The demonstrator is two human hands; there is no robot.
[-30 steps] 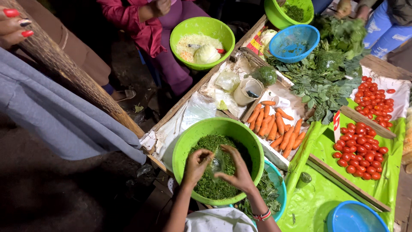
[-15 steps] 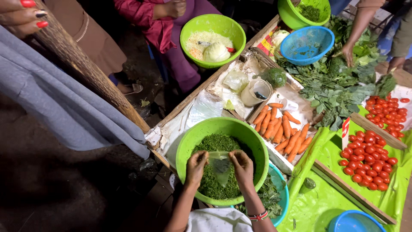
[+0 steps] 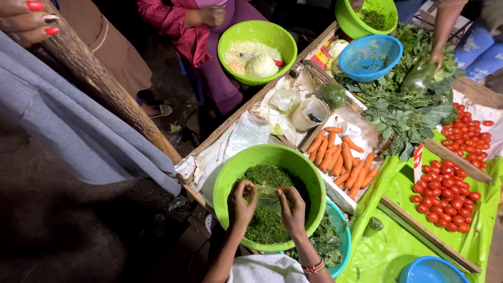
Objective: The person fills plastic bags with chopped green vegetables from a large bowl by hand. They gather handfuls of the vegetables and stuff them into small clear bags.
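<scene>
Market stall boards [image 3: 238,112], lined with plastic sheeting and a bright green tarp [image 3: 390,246], fill the view from above, with dark ground at the left. At the near edge a large green basin [image 3: 226,173] holds a heap of finely shredded greens [image 3: 267,225]. Over that heap the person's left hand [image 3: 242,203] and right hand [image 3: 291,205] pinch a small clear plastic bag [image 3: 268,196] between them, each hand closed on one side of the bag's mouth with thumb and fingers, so the bag hangs stretched in the gap between the two grips, just above the greens and inside the basin's rim. A beaded bracelet [image 3: 313,268] circles the right wrist.

Just beyond the basin lies a pile of carrots [image 3: 343,157] on white sheeting, near a pale plastic jug [image 3: 310,112]. Red tomatoes [image 3: 445,196] sit in heaps on the tarp to the right, with leafy greens [image 3: 406,112] behind them and a blue bowl [image 3: 371,55] farther back. A second green bowl [image 3: 257,44] with shredded cabbage and a cabbage half rests in front of a seated person in a magenta top [image 3: 178,26]. Another person's hand [image 3: 437,55] reaches into the leafy greens at the upper right.
</scene>
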